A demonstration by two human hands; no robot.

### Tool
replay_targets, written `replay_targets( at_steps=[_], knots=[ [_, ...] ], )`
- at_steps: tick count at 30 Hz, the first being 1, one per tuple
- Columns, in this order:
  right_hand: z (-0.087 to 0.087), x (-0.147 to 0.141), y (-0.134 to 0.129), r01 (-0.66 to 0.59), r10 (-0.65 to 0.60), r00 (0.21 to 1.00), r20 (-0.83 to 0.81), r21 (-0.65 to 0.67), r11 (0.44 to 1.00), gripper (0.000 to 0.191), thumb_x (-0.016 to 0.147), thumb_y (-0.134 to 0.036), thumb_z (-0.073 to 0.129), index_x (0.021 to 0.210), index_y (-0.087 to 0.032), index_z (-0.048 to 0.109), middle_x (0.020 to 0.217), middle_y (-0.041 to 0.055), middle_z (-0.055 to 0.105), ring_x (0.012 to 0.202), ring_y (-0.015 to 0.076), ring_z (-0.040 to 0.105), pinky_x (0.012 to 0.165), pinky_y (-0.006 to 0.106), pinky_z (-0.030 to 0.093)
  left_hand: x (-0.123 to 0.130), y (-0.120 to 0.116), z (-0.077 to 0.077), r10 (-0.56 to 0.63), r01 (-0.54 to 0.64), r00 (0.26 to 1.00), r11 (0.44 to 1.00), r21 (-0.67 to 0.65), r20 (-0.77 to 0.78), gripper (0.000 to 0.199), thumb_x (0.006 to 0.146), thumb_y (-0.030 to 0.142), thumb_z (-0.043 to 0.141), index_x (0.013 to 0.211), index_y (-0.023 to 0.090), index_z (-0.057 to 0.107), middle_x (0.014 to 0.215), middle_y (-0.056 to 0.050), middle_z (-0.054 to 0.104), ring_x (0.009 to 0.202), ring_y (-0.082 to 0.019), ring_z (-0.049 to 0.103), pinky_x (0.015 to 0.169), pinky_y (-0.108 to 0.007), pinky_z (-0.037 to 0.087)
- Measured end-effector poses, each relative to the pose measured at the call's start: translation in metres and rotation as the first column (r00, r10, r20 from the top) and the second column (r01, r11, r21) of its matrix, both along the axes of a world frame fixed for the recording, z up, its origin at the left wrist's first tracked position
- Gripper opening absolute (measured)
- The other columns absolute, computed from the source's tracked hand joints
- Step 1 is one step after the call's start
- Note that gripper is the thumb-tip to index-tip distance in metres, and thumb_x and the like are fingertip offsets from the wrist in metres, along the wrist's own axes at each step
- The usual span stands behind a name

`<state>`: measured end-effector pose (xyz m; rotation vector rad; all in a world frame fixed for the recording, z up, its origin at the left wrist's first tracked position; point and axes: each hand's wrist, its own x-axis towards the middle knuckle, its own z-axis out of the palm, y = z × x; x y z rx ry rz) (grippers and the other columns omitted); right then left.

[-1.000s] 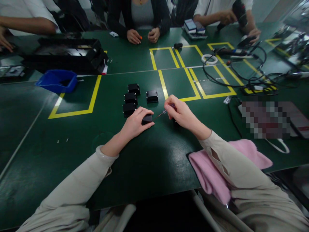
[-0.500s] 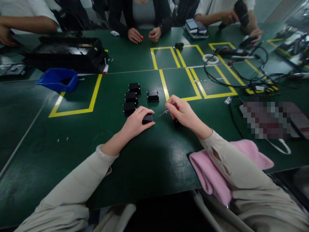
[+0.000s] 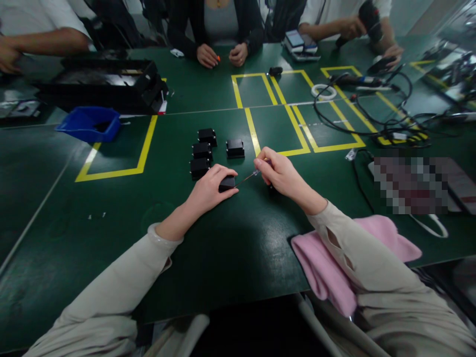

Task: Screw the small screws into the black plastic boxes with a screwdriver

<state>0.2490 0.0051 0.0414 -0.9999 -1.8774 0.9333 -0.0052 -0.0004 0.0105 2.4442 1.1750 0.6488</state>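
Note:
My left hand [image 3: 210, 189] grips a small black block [image 3: 227, 183] between thumb and fingers on the green table. In my right hand [image 3: 278, 171] is a thin screwdriver [image 3: 247, 178], its handle mostly covered by the fingers and its tip at the block's right side. Three similar black blocks stand in a column just beyond my left hand, the farthest one [image 3: 207, 136], the middle one [image 3: 202, 150] and the nearest one [image 3: 200, 167]. Another black block [image 3: 235, 148] sits to their right. Something dark lies partly hidden beneath my right hand.
A blue bin [image 3: 89, 123] and black trays [image 3: 104, 82] stand at the left. A pink cloth [image 3: 323, 263] lies under my right forearm. Cables [image 3: 372, 130] and a white ring [image 3: 323, 91] are at the right. Other people's hands rest across the table [image 3: 178, 277].

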Motion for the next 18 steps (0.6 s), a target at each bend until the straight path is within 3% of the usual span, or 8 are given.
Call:
replay_targets(
  at_steps=[7,14,18],
  knots=[
    [0.0009,0.0009,0.0001,-0.028,0.028,0.999,-0.027,0.001,1.000,0.012,0.106,-0.029,0.052,0.096,-0.024,0.046,0.062,-0.0080,0.053,0.051,0.0103,0.052,0.058,0.028,0.039,0.0002,-0.0002,0.0005,-0.002,0.002,1.000,1.000,0.002,0.002,0.034,0.096,0.033,0.073,0.127,0.021,0.063,0.127,-0.011,0.067,0.122,-0.030,0.065,0.106,-0.047,0.055],
    [0.0035,-0.0001,-0.0017,0.019,-0.019,1.000,0.001,-0.020,1.000,0.036,0.105,-0.050,0.058,0.083,-0.024,0.049,0.052,-0.0083,0.049,0.047,0.0109,0.046,0.055,0.027,0.034,0.0001,0.0002,0.0000,0.005,-0.005,1.000,1.000,-0.003,0.002,0.033,0.096,0.033,0.073,0.126,0.023,0.063,0.126,-0.010,0.067,0.122,-0.029,0.065,0.107,-0.048,0.054],
    [0.0052,0.0005,-0.0028,-0.056,0.056,0.998,0.001,-0.004,0.998,0.032,0.107,-0.048,0.057,0.087,-0.023,0.051,0.055,-0.0070,0.055,0.051,0.0118,0.050,0.059,0.027,0.037,-0.0004,0.0002,-0.0008,0.001,-0.001,1.000,1.000,0.003,0.007,0.034,0.096,0.033,0.073,0.127,0.023,0.063,0.126,-0.010,0.067,0.122,-0.030,0.065,0.107,-0.048,0.055]
  ],
)
